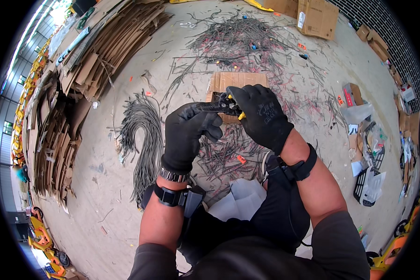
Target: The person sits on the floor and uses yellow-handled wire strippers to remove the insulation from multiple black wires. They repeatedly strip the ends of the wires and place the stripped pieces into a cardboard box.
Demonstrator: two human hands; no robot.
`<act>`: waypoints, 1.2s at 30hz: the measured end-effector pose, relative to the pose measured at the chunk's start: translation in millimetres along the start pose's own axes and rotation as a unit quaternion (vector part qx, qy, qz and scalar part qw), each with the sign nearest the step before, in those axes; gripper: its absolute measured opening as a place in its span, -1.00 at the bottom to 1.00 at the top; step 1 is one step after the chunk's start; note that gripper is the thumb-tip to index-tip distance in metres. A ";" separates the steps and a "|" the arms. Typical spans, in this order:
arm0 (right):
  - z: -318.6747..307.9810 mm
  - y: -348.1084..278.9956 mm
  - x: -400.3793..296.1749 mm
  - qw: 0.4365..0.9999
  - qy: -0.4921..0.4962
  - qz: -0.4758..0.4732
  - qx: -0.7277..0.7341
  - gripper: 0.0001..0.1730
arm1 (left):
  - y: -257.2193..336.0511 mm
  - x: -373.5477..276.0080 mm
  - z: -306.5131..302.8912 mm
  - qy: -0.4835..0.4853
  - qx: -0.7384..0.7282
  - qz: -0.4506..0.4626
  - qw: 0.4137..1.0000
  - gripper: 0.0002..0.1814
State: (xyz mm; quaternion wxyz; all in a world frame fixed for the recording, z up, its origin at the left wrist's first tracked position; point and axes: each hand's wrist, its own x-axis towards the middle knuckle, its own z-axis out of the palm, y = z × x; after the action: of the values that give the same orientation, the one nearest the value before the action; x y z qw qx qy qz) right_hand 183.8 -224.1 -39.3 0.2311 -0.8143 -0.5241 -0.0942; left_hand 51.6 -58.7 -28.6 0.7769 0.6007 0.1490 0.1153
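A black tool with yellow parts, apparently a wire stripper (pixel 224 105), spans the space between my two black-gloved hands. My right hand (pixel 262 113) is closed around its yellow-handled end. At its other end, the thumb and fingers of my left hand (pixel 192 126) touch the black part; whether a cable is also pinched there cannot be told. Beneath the tool lies a brown cardboard box (pixel 238 80), partly covered by my hands. Black and red cable scraps (pixel 227 150) are strewn on the floor between my legs. Left of my left hand rests a curved bundle of dark cables (pixel 145 147).
A large heap of cut cables (pixel 238 35) covers the floor ahead. Stacked flattened cardboard (pixel 115 45) stands at the left. Farther right are a cardboard carton (pixel 316 17), plastic wrap and a black slatted part (pixel 364 189). Yellow wheeled vehicles (pixel 41 234) line the far left edge.
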 end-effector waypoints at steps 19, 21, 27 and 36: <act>10.4 11.7 -9.2 0.996 0.033 -0.008 0.081 -0.51 | -11.9 3.1 5.0 0.017 -0.018 0.009 1.000 -0.79; 6.1 9.0 -6.3 0.998 0.025 -0.008 0.054 -0.48 | -13.7 4.7 3.0 0.005 0.007 0.023 1.000 -0.77; -2.9 4.6 -6.7 1.000 0.001 -0.019 -0.023 -0.48 | -8.4 -0.9 7.7 -0.005 0.023 0.005 1.000 -0.72; -5.9 6.8 -18.5 0.983 -0.123 0.058 0.121 -0.56 | -13.7 -4.3 10.9 -0.019 0.012 -0.050 0.999 -0.77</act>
State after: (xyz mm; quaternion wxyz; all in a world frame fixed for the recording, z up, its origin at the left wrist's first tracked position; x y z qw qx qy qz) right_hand 182.5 -244.2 -43.3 0.2674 -0.8148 -0.5074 0.0844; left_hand 51.7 -73.4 -38.9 0.7769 0.6042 0.1653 0.0635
